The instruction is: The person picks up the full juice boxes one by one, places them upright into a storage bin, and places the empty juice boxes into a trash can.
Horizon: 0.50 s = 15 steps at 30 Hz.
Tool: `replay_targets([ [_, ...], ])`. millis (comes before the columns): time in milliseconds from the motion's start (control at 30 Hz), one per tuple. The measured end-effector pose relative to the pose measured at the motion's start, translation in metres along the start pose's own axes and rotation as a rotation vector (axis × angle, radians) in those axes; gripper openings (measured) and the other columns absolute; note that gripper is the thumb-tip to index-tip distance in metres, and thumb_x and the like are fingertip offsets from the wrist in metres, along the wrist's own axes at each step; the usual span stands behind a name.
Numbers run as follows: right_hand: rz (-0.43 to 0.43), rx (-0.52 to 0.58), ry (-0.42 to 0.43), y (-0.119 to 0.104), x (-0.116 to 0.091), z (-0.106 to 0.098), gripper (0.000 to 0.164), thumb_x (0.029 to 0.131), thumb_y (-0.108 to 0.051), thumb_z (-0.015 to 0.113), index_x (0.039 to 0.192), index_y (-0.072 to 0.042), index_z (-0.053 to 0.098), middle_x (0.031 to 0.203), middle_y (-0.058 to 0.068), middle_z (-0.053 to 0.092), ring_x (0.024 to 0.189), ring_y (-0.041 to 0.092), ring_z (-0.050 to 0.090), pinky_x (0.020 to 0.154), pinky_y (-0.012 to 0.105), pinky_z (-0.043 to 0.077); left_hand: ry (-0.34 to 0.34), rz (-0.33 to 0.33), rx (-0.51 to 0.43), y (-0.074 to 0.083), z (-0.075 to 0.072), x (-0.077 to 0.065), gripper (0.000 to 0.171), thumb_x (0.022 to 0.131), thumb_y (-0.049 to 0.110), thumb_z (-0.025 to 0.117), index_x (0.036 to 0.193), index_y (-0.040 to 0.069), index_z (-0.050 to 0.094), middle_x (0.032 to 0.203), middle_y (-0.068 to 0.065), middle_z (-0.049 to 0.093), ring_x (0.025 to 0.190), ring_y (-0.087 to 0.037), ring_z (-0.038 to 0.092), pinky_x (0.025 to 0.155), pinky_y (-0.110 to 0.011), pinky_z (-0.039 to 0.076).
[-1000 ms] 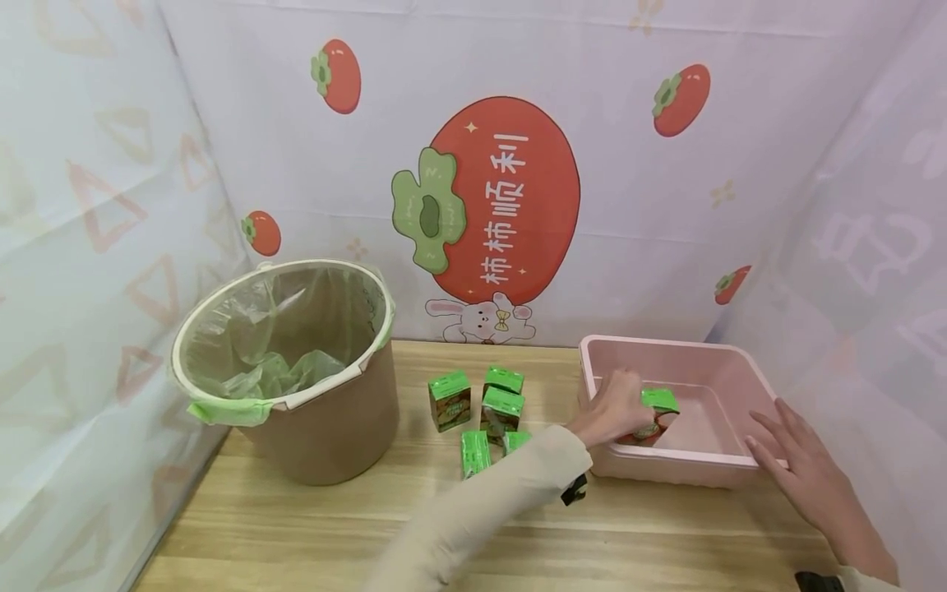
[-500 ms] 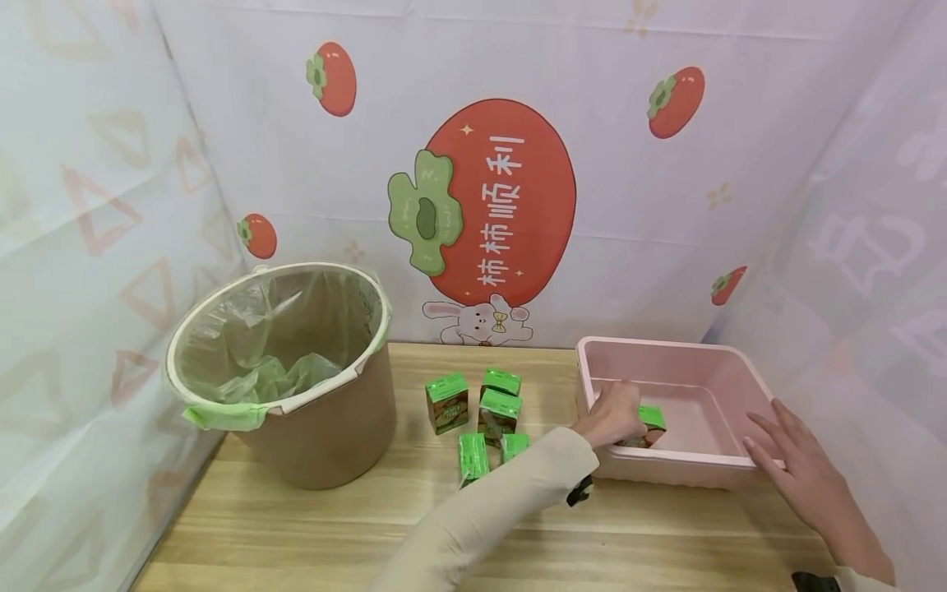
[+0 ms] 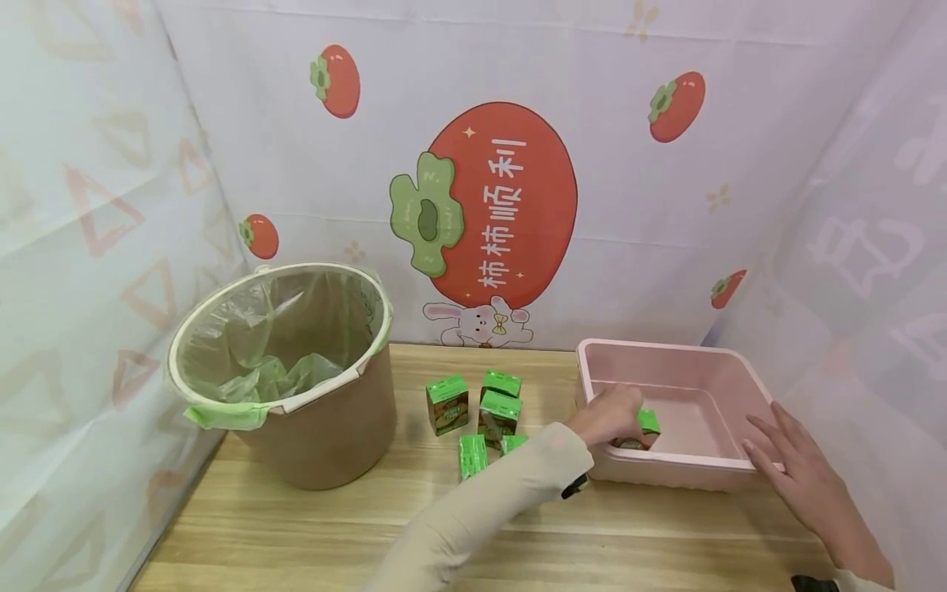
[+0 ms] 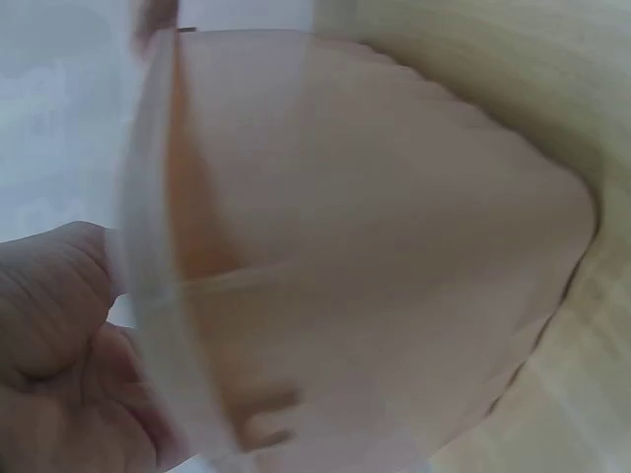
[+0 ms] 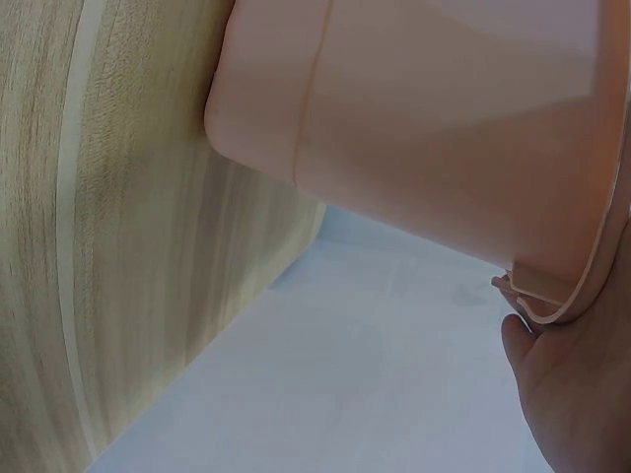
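Observation:
A pink plastic bin stands on the right of the table. My left hand reaches over its near-left rim, fingers curled down at a small green-topped brown box in the near-left part of the bin; the hand covers part of that box. In the left wrist view, my left hand shows beside the blurred bin rim, its fingertips hidden. My right hand rests on the bin's right rim with fingers extended. Its thumb side shows by the rim in the right wrist view.
Several similar green-topped boxes stand mid-table, one partly behind my left sleeve. A large brown bucket lined with a pale green bag is on the left. Printed cloth walls enclose the back and sides.
The box in the bin has shifted left and slightly nearer with my left hand beside it, and more of it is now covered. My right hand has stayed at the rim.

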State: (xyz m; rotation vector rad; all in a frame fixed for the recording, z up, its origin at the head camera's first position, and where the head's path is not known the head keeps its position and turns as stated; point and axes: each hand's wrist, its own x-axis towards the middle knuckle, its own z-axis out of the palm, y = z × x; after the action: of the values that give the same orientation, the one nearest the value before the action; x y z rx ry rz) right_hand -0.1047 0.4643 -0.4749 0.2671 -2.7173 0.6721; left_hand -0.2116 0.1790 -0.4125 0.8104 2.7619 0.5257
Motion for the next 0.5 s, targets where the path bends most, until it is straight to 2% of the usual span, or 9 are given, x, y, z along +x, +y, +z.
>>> replay_targets([
  [67,-0.011,0.004,0.01,0.001,0.0,0.0,0.044,0.108,-0.016,0.055,0.146,0.006,0.051,0.167,0.037,0.018,0.156,0.054,0.01,0.121,0.073,0.002,0.014,-0.004,-0.024,0.0,-0.007,-0.003,0.026,0.089,0.019,0.086,0.083,0.015,0.061,0.069,0.007,0.052,0.058,-0.005,0.049,0.05,-0.018,0.041],
  [133,-0.017,0.008,0.017,0.001,-0.001,0.001,0.044,0.107,-0.015,0.055,0.145,0.006,0.051,0.167,0.037,0.019,0.156,0.054,0.011,0.123,0.069,0.001,0.038,0.014,-0.035,-0.001,-0.014,-0.006,0.018,0.093,0.021,0.084,0.1,0.016,0.069,0.082,0.008,0.063,0.064,-0.004,0.052,0.053,-0.017,0.043],
  [200,-0.018,0.009,0.019,0.002,-0.002,0.0,0.044,0.107,-0.015,0.055,0.146,0.006,0.051,0.167,0.038,0.019,0.156,0.055,0.011,0.124,0.068,0.0,0.066,0.044,-0.065,-0.003,-0.022,-0.011,0.031,0.095,0.024,0.082,0.123,0.016,0.069,0.102,0.008,0.07,0.074,-0.003,0.056,0.058,-0.017,0.045],
  [267,-0.018,0.01,0.016,0.003,-0.003,0.0,0.045,0.107,-0.015,0.055,0.147,0.005,0.05,0.168,0.036,0.017,0.156,0.055,0.01,0.123,0.07,-0.001,0.101,0.084,-0.087,-0.008,-0.03,-0.017,0.048,0.097,0.025,0.081,0.141,0.016,0.064,0.123,0.006,0.071,0.088,-0.002,0.06,0.068,-0.015,0.048],
  [333,-0.014,0.011,0.009,0.003,-0.003,-0.001,0.047,0.108,-0.016,0.055,0.149,0.004,0.049,0.17,0.034,0.015,0.157,0.054,0.009,0.121,0.073,0.0,0.141,0.112,-0.109,-0.015,-0.039,-0.024,0.052,0.098,0.025,0.079,0.146,0.015,0.062,0.136,0.004,0.068,0.103,-0.002,0.062,0.078,-0.013,0.05],
  [433,-0.014,0.011,0.004,0.003,-0.001,-0.001,0.048,0.108,-0.017,0.055,0.15,0.004,0.048,0.171,0.032,0.013,0.157,0.053,0.008,0.119,0.076,0.001,0.211,0.142,-0.116,-0.029,-0.053,-0.037,0.047,0.099,0.023,0.077,0.143,0.013,0.063,0.14,0.001,0.065,0.122,-0.007,0.062,0.093,-0.016,0.05],
  [500,-0.013,0.011,0.005,0.002,0.001,-0.001,0.047,0.108,-0.017,0.055,0.15,0.004,0.048,0.17,0.033,0.014,0.157,0.053,0.008,0.119,0.076,0.001,0.258,0.156,-0.133,-0.041,-0.062,-0.047,0.045,0.1,0.021,0.076,0.142,0.012,0.064,0.14,0.0,0.065,0.126,-0.01,0.061,0.099,-0.018,0.05],
])
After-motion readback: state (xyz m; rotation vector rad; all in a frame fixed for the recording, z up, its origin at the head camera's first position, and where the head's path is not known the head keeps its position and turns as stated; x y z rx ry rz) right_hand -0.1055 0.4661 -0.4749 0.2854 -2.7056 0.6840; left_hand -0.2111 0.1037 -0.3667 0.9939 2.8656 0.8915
